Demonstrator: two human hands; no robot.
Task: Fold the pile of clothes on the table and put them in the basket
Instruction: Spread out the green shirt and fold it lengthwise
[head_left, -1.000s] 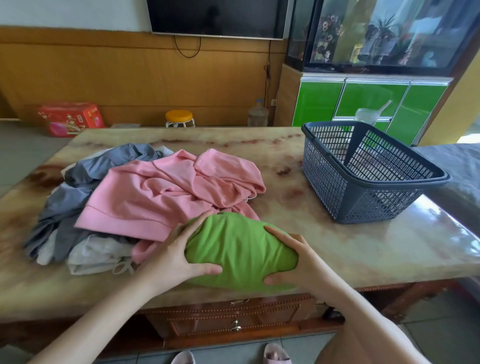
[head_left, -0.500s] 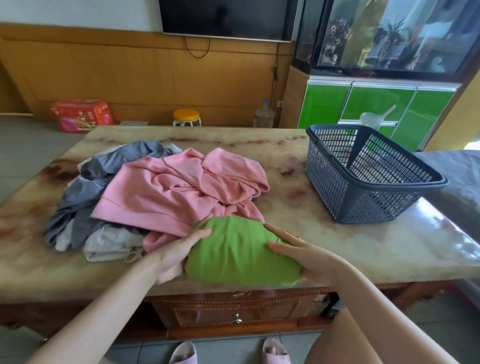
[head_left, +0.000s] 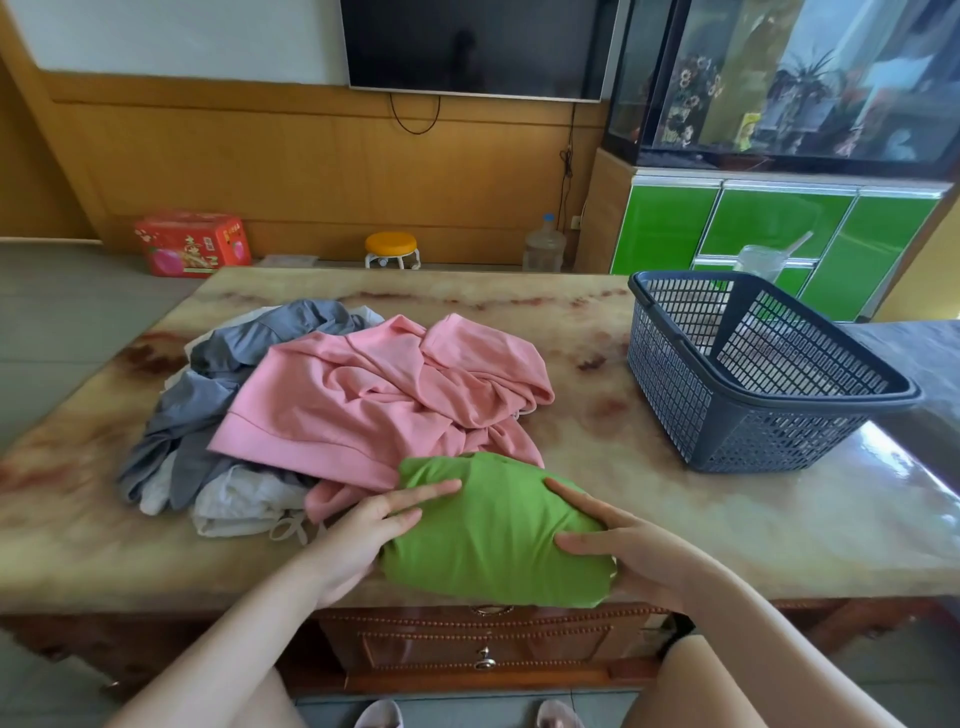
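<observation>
A folded green garment (head_left: 493, 535) lies at the near edge of the marble table (head_left: 727, 530). My left hand (head_left: 363, 530) rests against its left side, fingers straight on top of the cloth. My right hand (head_left: 623, 545) lies along its right side, fingers stretched over the fabric. Behind it sits the unfolded pile: a pink garment (head_left: 374, 410) on top, grey clothes (head_left: 208, 415) beneath it at the left, and a white piece (head_left: 244, 499) at the front. The dark blue mesh basket (head_left: 753, 441) stands on the right of the table with no clothes inside.
A plastic cup with a straw (head_left: 758, 262) stands behind the basket. Past the table are a red box (head_left: 192, 241), a yellow stool (head_left: 392, 249) and a water jug (head_left: 543, 244) on the floor, plus a green cabinet (head_left: 779, 228) at the right.
The green garment has gone from a rounded bundle clasped between both hands to a flatter fold on the table. My fingers have straightened and lie along its sides.
</observation>
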